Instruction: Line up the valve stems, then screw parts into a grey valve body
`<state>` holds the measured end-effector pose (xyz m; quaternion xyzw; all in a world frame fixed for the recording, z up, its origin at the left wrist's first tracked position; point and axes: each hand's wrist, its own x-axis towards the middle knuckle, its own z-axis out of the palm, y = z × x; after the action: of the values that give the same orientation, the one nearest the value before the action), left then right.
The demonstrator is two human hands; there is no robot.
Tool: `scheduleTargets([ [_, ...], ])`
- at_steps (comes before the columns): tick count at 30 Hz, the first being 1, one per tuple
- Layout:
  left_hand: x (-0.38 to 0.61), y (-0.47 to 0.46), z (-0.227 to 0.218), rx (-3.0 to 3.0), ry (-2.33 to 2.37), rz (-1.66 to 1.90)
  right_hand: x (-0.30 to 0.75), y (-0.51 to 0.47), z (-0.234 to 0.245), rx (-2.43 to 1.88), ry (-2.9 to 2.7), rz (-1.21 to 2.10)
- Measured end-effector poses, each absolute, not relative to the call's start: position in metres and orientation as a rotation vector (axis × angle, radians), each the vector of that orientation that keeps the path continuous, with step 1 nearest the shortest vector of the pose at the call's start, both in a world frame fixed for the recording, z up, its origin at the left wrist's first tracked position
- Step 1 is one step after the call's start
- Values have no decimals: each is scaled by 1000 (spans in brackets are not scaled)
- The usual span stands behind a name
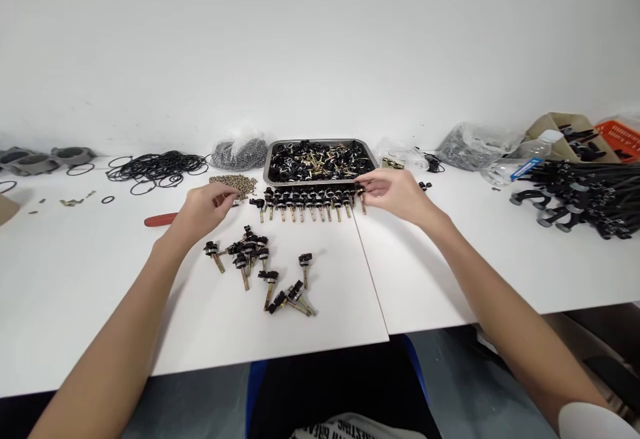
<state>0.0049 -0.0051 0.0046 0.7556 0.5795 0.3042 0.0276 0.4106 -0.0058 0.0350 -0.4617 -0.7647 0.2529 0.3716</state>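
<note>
My left hand (206, 207) hovers beside a heap of small brass-coloured bits (235, 184), its fingers pinched together on something I cannot make out. My right hand (393, 191) reaches to the right end of a row of black-headed brass pins (305, 202) lined up before a metal tray (320, 143). Its fingertips pinch the last pin in the row. The tray is full of black and brass parts. A loose pile of assembled pins (260, 266) lies on the white table (100, 272) between my arms.
Black rubber rings (155, 167) lie at the back left, grey castings (45, 158) farther left. A red-handled tool (160, 219) lies beside my left wrist. Plastic bags of parts (475, 142) and a stack of black clamps (585, 199) fill the right side.
</note>
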Motion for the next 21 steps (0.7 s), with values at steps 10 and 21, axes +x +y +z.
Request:
scheduleTargets([
  [10,2,-4,3,2327,1802,944,428,32,-17,-1267,-1992,466],
  [21,8,-8,8,2244,1890,873,420,31,-24,-1378,-1980,501],
])
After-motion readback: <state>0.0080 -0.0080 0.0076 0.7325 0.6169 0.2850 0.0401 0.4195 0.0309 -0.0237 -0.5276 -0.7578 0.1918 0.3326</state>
